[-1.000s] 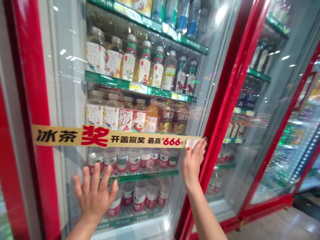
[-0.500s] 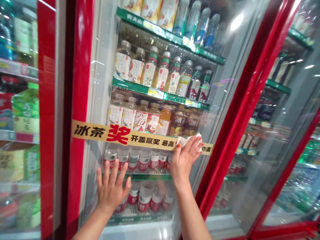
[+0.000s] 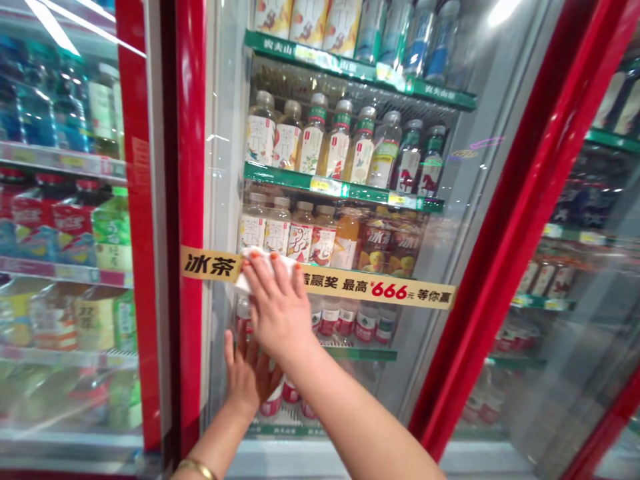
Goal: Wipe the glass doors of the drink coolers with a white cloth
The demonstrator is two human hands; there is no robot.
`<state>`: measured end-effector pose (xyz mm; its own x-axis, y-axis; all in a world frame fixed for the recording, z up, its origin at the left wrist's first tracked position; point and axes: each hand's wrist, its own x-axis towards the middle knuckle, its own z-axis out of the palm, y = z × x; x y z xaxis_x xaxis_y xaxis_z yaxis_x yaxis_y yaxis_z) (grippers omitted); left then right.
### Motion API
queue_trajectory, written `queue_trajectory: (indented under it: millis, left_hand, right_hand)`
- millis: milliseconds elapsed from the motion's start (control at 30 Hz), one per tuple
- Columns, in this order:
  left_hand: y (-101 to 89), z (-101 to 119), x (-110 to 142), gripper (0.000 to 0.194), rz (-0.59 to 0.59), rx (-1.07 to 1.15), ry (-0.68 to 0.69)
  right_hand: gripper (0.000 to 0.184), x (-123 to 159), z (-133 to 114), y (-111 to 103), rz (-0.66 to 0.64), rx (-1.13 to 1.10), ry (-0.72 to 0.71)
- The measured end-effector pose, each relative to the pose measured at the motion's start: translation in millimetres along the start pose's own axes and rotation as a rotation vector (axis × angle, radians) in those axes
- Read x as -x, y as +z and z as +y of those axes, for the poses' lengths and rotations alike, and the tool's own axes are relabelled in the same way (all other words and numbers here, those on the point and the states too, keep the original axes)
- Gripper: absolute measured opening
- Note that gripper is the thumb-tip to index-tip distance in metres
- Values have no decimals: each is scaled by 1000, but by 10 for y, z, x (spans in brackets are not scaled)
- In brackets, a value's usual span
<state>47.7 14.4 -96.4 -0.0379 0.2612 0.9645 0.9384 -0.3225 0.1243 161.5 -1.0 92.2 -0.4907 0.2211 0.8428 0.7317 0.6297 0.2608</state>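
- The right hand [image 3: 280, 307] lies flat, fingers straight and slightly apart, pressing a white cloth [image 3: 244, 281] rather than clamping it.
- That cloth sits under the fingers on the left part of a yellow strip [image 3: 380, 290], hiding some of its lettering (a red "666" shows clearly farther right).
- The strip runs across the glass door [image 3: 463, 200] and slopes down a little toward the right.
- The left hand [image 3: 246, 377] is below, its fingers spread and pointing up toward the glass; it grips nothing visible. The right hand overlaps it in view, and whether the two touch I cannot tell.
- A gold bracelet [image 3: 197, 468] circles the left wrist.
- Behind the door, a row of tea bottles [image 3: 337, 150] stands upright on a green-edged shelf [image 3: 367, 195], and an orange drink bottle [image 3: 346, 241] is one row lower.
- A red post [image 3: 193, 167] rises left of the hands; beyond it, red-labelled bottles [image 3: 75, 223] fill part of another cabinet.
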Motion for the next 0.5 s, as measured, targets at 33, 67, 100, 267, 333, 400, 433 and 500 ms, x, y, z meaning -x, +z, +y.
queue_trajectory:
  millis: [33, 67, 100, 267, 333, 400, 433, 500]
  left_hand:
    - [-28, 51, -21, 83, 22, -30, 30]
    - [-57, 100, -46, 87, 44, -55, 56]
    - [-85, 144, -72, 89, 63, -77, 74]
    - [-163, 236, -182, 91, 86, -95, 94]
    - [-184, 240, -204, 90, 85, -71, 80]
    - [-241, 270, -222, 86, 82, -38, 56]
    - [-293, 305, -230, 83, 77, -21, 42]
    - [-447, 429, -244, 72, 56, 4, 18]
  right_hand:
    - [65, 190, 221, -55, 16, 31, 74]
    - [66, 415, 455, -109, 27, 71, 160]
    - [66, 663, 691, -160, 54, 113, 239]
    - [78, 1745, 1418, -260, 207, 224, 634]
    - [81, 1923, 1321, -170, 225, 226, 676]
    - [78, 1955, 1028, -20, 199, 204, 633]
    - [75, 1931, 842, 55, 167, 159, 575]
    - [69, 1837, 467, 146, 112, -17, 474]
